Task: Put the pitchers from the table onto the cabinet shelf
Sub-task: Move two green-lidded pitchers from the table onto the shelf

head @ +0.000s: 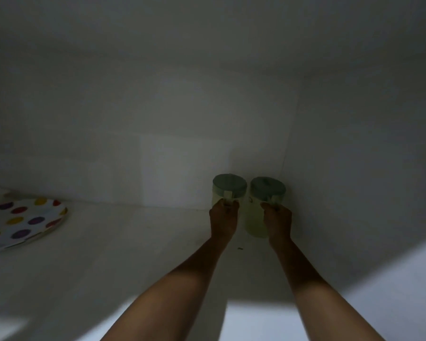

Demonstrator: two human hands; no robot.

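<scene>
Pitchers upright, handles toward camera | left hand (pixel 223 219) grips left pitcher (pixel 228 190) | right hand (pixel 278 221) grips right pitcher (pixel 266 193)

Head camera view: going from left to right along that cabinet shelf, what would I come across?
Polka-dot plate → left hand gripping the left pitcher → right hand gripping the right pitcher → the cabinet's right side wall. The two pitchers stand side by side near the back corner.
</scene>
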